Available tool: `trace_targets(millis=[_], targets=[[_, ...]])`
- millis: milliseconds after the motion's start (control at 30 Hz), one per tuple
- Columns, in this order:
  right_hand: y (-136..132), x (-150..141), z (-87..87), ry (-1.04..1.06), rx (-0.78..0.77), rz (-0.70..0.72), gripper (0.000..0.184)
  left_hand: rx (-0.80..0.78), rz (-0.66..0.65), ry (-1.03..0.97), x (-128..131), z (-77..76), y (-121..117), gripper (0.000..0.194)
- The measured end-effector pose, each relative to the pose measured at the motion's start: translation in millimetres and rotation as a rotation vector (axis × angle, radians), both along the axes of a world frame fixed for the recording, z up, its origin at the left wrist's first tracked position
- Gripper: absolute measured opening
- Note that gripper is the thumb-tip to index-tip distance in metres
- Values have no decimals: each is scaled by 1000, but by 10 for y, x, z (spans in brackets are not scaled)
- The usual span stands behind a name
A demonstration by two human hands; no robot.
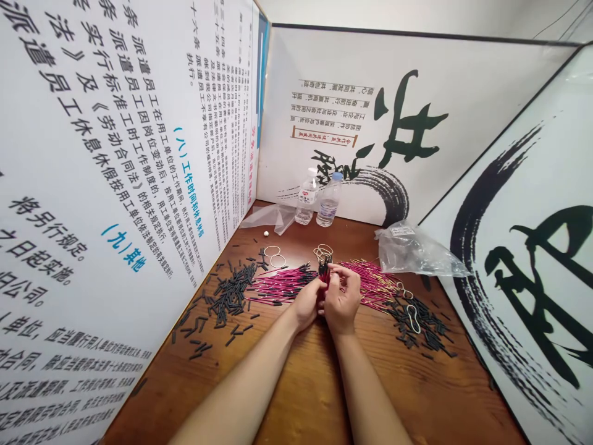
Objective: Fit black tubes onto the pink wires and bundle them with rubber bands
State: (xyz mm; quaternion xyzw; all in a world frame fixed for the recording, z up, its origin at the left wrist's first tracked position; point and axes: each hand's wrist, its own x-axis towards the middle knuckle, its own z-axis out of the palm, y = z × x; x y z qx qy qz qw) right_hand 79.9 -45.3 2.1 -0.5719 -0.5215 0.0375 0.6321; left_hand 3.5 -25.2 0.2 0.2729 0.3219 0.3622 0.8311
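Pinched in the grip of the left hand (306, 306) and the right hand (341, 301) is a small bundle (323, 269) of red wires, its black ends pointing up and away. The left fingers are closed around its lower part, while the right fingertips press near its top; the exact contact on the underside is hidden. It is held over the middle of the tabletop (301, 395), nearer the far edge than the front of the view.

Loose wires lie on both sides of the hands: the left pile (280, 284) has black ends, the right pile (370, 278) yellowish ones. Black tubes (231, 293) spread from the left pile to the left edge, and more tubes (424, 327) scatter toward the right edge. Rubber bands lie behind the left pile (278, 261), just beyond the bundle (323, 250) and on the right tubes (413, 319).

Two bottles (306, 201) (328, 203) stand at the far edge, by the back panel (287, 80). A plastic bag (407, 253) sits toward the far right corner, a plastic sheet (275, 217) toward the far left corner. Panels wall in the left, far and right edges; open wood lies around the forearms, toward the near side.
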Motion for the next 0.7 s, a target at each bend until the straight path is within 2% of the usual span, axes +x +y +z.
trace_targets(millis=[200,333,500,700], targets=[[6,8,-36,47,-22,-45,16,-27,-6,-124,-9,10,35,13],[10,-15,-13,20,0,-7,16,-4,77,-69,7,-6,23,13],[7,-20,18,-26,-1,-7,19,5,68,10,1,-15,-4,16],[-5,-15,43,-53,-1,-16,22,13,40,-7,-10,-4,-8,20]])
